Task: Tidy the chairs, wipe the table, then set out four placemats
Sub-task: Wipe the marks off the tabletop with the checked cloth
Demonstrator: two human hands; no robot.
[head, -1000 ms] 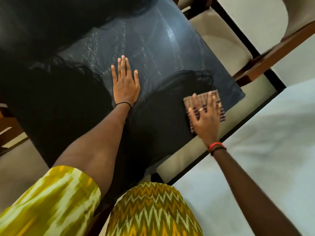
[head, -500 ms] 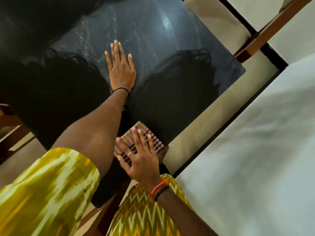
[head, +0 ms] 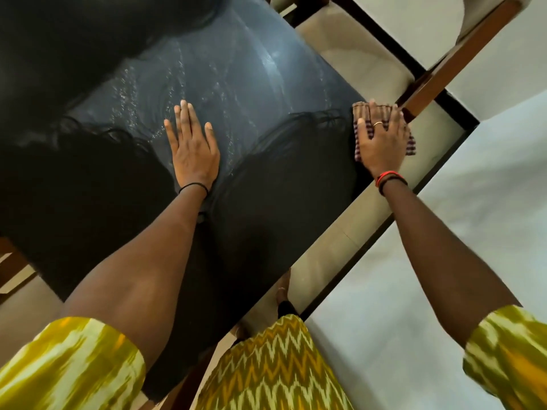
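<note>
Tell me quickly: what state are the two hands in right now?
Left hand: open, flat on the table, holding nothing.
Right hand: open, fingers straight, pressing the cloth onto the table.

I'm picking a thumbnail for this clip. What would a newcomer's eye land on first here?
The glossy black table fills the frame, with shiny streaks across its far part. The right hand presses a striped cloth flat at the table's right corner, while the left hand lies spread near the middle. A wooden chair stands just beyond that corner.
</note>
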